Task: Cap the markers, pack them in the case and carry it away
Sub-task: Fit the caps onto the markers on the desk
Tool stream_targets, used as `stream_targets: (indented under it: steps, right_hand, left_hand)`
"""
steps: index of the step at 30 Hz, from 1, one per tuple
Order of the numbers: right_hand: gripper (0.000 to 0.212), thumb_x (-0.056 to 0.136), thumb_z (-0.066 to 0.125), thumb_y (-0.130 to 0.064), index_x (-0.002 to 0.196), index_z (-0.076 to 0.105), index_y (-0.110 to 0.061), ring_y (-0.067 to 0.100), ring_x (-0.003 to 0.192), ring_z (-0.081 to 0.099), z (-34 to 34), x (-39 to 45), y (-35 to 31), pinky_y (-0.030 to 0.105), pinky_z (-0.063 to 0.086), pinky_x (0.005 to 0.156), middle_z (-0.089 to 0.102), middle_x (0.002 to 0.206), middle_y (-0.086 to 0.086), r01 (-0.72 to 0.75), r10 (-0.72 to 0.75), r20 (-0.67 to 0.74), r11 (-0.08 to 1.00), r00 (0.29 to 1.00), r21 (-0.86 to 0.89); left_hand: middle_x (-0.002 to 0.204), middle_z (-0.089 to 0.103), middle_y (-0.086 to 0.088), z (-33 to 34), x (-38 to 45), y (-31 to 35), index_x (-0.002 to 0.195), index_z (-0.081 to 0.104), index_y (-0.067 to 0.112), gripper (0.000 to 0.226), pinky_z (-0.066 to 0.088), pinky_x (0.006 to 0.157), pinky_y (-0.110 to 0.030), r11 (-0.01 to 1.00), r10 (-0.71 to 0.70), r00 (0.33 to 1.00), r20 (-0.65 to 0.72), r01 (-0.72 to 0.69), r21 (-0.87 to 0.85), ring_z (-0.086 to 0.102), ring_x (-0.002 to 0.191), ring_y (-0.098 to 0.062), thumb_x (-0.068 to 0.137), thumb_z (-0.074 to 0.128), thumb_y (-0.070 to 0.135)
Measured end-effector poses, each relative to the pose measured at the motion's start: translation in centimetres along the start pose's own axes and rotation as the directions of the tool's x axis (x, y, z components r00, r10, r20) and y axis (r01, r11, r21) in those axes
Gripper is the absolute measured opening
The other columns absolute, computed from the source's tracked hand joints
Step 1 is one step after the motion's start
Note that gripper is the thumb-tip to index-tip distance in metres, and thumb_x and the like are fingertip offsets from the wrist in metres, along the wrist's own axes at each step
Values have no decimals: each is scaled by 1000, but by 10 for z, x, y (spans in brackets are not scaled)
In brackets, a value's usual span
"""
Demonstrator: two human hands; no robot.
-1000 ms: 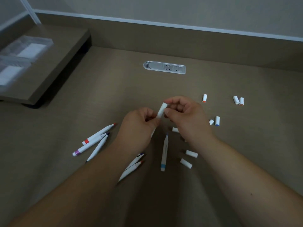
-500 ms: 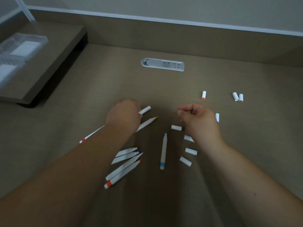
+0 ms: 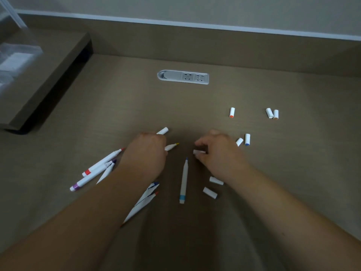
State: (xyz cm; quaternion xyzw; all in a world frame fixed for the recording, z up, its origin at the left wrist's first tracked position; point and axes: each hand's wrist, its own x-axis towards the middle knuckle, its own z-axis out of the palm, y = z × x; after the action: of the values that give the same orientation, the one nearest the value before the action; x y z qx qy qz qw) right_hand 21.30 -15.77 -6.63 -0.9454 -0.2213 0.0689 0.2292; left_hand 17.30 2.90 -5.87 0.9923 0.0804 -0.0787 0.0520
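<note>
Loose caps (image 3: 231, 112): eight (one pinched by right hand (image 3: 216, 151)).

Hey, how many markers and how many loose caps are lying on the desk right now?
Markers: 8
Loose caps: 8
Total: 16

Both forearms are bare all the way up to where they leave view, no sleeves showing. The left hand (image 3: 145, 153) and the right hand (image 3: 216, 153) wear no gloves. The wrists carry no watch or band.
</note>
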Motion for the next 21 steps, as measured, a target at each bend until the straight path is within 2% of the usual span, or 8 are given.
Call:
stream_targets:
  steps: [3, 6, 8, 10, 13, 16, 18, 21]
  right_hand:
    - [10, 85, 67, -19, 92, 73, -16, 22, 91, 58, 3, 0, 3, 33, 48, 77, 60, 94, 2, 80, -77, 39, 993, 996, -87]
    - [7, 88, 68, -17, 93, 73, -18, 9, 80, 57, -1, 1, 9, 21, 45, 71, 59, 87, -4, 12, -13, 14, 997, 1000, 71]
    - [7, 88, 70, -17, 89, 73, -24, -1, 66, 54, -9, -2, 12, 7, 39, 60, 57, 76, -12, -64, 74, -29, 963, 997, 260]
    - [12, 87, 72, -16, 84, 71, -27, -4, 61, 53, -16, -7, 15, 7, 40, 56, 60, 73, -12, -88, 117, -54, 920, 992, 381]
    - [18, 86, 72, -14, 82, 69, -31, -6, 58, 54, -21, -14, 15, 8, 40, 53, 60, 71, -12, -96, 124, -37, 898, 992, 429]
    - [21, 87, 72, -17, 78, 66, -35, -1, 57, 54, -17, -14, 20, 11, 41, 52, 60, 71, -12, -92, 117, -44, 918, 992, 385]
    - [12, 88, 70, -19, 84, 70, -31, 4, 68, 57, -13, -14, 23, 20, 49, 62, 62, 79, -10, -74, 92, -44, 947, 995, 313]
    - [8, 89, 67, -22, 93, 73, -18, 17, 86, 57, -9, -8, 30, 36, 51, 77, 60, 86, -3, 53, -50, -51, 998, 997, 46]
  left_hand:
    - [88, 65, -7, -2, -2, 4, 92, 58, 14, 27, 41, 69, -28, 996, -25, 1000, -18, 23, -86, 57, 78, -22, 98, 51, 39]
    - [94, 71, -7, -4, -6, 10, 96, 66, 13, 19, 51, 77, -34, 949, -65, 995, -78, 37, -313, 65, 87, -25, 94, 59, 30]
    - [86, 71, -1, -4, -7, 16, 89, 67, 20, 10, 52, 75, -33, 786, -159, 982, -104, 63, -615, 66, 81, -18, 91, 66, 30]
    - [81, 71, 2, -9, -7, 26, 83, 67, 25, 7, 52, 67, -26, 540, -239, 970, -40, 98, -836, 67, 75, -12, 89, 69, 28]
    - [80, 72, -3, -13, -7, 40, 84, 68, 21, 8, 47, 49, -15, 281, -256, 962, 93, 166, -945, 66, 65, -9, 91, 68, 26]
    - [77, 71, -3, -16, -7, 50, 86, 69, 14, 11, 42, 45, -12, 188, -252, 959, 127, 177, -966, 64, 56, -4, 91, 68, 24]
    - [74, 70, -1, -15, -8, 53, 84, 69, 15, 11, 42, 44, -12, 161, -254, 958, 135, 180, -971, 63, 56, -5, 91, 68, 23]
    - [72, 70, 2, -14, -10, 54, 79, 68, 20, 13, 42, 46, -13, 172, -259, 956, 141, 189, -967, 64, 58, -5, 91, 68, 25]
